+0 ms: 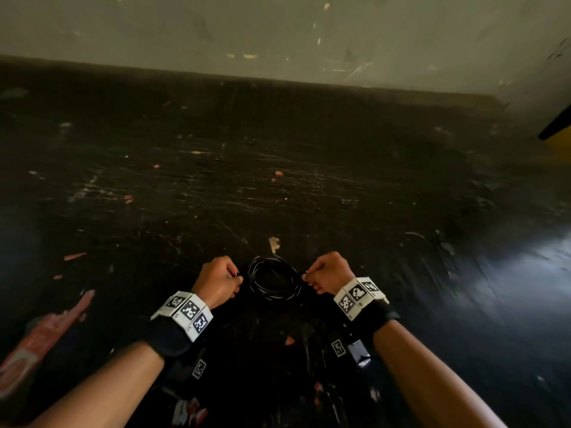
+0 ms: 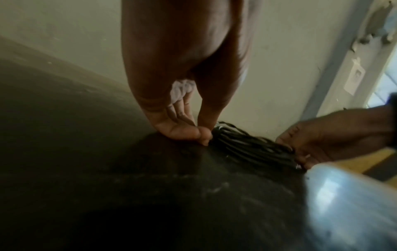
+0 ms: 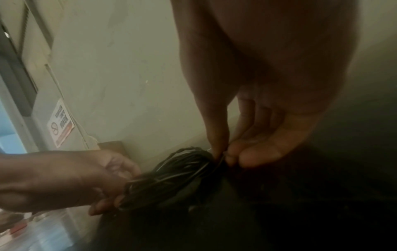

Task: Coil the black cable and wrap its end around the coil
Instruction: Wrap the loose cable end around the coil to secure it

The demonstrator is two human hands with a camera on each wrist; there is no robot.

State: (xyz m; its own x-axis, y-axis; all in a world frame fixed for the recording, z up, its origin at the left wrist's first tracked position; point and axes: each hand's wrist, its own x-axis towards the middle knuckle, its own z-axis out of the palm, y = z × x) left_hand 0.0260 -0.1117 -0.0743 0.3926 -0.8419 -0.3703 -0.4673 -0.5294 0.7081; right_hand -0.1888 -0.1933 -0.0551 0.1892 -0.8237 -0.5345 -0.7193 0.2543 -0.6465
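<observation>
Your left hand [image 1: 217,281] and right hand [image 1: 329,273] each pinch an opposite side of the black cable [image 1: 273,278], already a round coil low over the dark counter [image 1: 278,180]. It looks light, thin and springy; keep each grip across all loops, or they will likely splay.

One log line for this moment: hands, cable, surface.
left hand: pinches coil's left side | right hand: pinches right side | cable: coiled, between hands | table: dark, scuffed
</observation>
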